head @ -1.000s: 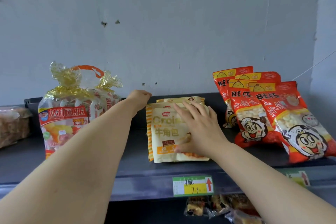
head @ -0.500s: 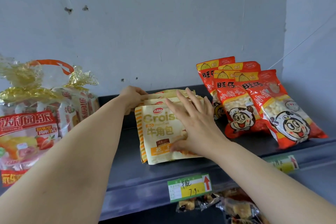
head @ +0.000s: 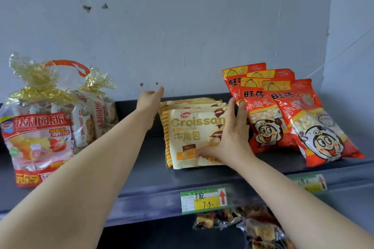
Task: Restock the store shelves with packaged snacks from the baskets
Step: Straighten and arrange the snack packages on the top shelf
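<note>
Croissant packs [head: 190, 137] lie in a flat stack on the dark shelf [head: 141, 168], cream wrappers face up, the lower ones showing as striped edges along the stack's left side and as corners at its back. We see the right hand [head: 228, 141] pressed palm down on the right half of the top pack. Its fingers [head: 241, 115] are straight and spread, and they reach the pack's far edge. The left hand [head: 149, 100] is at the stack's back left corner, fingers stretched out and holding nothing. We cannot tell whether it touches the packs.

Just right of the stack, red bags [head: 273, 125] with a cartoon face lean upright in overlapping rows, the nearest one beside the right hand's fingertips. Well to the left of the stack stand clear pie bags [head: 40, 139] tied with gold wrap. Below the stack, a green and yellow price tag [head: 204, 201] sits on the shelf's front edge, and wrapped snacks [head: 259, 228] show underneath it.
</note>
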